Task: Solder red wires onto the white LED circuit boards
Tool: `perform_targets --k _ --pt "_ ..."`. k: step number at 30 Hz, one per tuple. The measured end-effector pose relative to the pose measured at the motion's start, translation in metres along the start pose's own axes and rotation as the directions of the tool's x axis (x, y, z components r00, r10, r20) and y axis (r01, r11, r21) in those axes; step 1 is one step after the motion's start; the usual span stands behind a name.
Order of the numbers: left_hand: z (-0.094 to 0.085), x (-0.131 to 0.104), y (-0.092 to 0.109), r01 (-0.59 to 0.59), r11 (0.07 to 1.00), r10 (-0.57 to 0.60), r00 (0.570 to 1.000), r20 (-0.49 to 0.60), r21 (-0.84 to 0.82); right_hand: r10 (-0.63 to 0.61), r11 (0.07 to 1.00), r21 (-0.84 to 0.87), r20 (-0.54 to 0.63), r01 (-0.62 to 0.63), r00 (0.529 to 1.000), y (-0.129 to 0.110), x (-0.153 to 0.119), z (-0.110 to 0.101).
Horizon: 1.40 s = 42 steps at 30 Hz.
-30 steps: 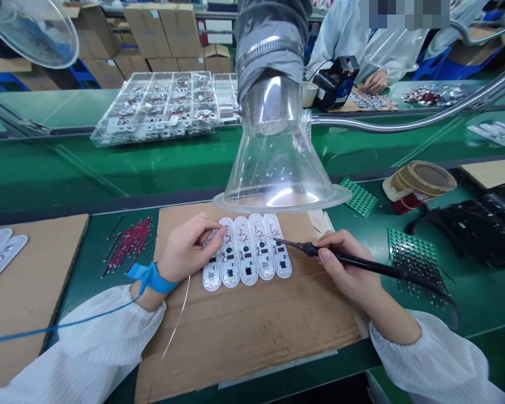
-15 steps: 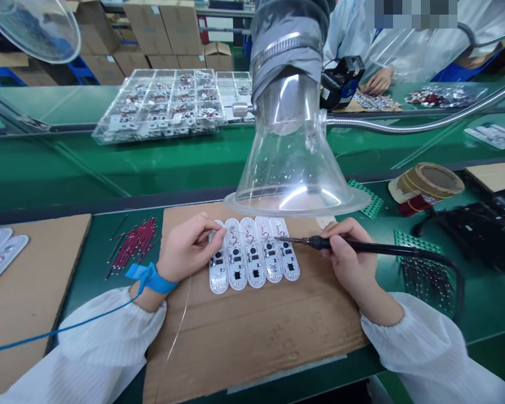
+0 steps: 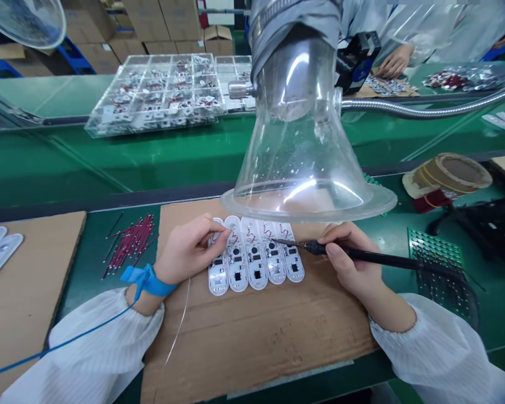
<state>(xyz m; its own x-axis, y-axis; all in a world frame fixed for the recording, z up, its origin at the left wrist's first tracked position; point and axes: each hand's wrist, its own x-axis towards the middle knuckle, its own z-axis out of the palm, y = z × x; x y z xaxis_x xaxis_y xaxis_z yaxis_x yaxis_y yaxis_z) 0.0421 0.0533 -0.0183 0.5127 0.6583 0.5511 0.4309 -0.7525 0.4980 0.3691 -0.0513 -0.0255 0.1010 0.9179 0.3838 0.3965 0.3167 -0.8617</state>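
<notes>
Several white oval-ended boards (image 3: 257, 274) with red wires lie side by side on brown cardboard (image 3: 252, 336). My left hand (image 3: 193, 247), with a blue strap (image 3: 151, 281) round the wrist, pinches a thin solder wire (image 3: 179, 331) above the leftmost board; the wire trails down over the cardboard. My right hand (image 3: 353, 258) grips a black soldering iron (image 3: 357, 254) like a pen, at the right of the boards. The iron's tip points left, over the upper part of the second board from the right; whether it touches is too small to tell.
A clear fume funnel (image 3: 307, 168) hangs low above the boards. Red wires (image 3: 132, 241) lie left, a green circuit panel (image 3: 437, 252) and tape roll (image 3: 463, 171) right. A compartment tray (image 3: 160, 95) sits behind. A person's hand (image 3: 395, 62) rests over parts at the back right.
The view has shifted slightly, and the funnel looks larger and lower. The iron's tip has moved a little left and down relative to the boards. My left hand still pinches the solder wire.
</notes>
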Motion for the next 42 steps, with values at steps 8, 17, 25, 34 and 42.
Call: perform_targets --k 8,17,25,34,42 --pt "0.000 0.002 0.001 -0.060 0.998 0.060 0.998 -0.001 -0.020 -0.053 0.999 -0.010 0.033 0.054 0.998 -0.001 -0.003 -0.002" --pt "0.001 0.002 -0.001 -0.059 0.998 0.059 0.996 -0.072 -0.003 0.039 0.992 0.120 -0.071 -0.030 0.997 0.001 -0.003 0.003" --pt "0.001 0.001 -0.002 -0.067 0.998 0.067 0.996 -0.061 0.007 -0.016 1.000 0.007 0.037 0.015 0.999 -0.002 -0.004 0.002" --pt "0.002 0.003 0.000 -0.113 0.993 0.113 0.993 -0.023 0.021 -0.077 0.994 -0.065 0.109 0.084 0.991 0.003 -0.005 0.001" --pt "-0.006 0.001 -0.012 -0.089 0.996 0.088 0.986 -0.143 -0.003 -0.090 0.991 -0.085 0.126 0.101 0.988 0.001 -0.007 -0.002"
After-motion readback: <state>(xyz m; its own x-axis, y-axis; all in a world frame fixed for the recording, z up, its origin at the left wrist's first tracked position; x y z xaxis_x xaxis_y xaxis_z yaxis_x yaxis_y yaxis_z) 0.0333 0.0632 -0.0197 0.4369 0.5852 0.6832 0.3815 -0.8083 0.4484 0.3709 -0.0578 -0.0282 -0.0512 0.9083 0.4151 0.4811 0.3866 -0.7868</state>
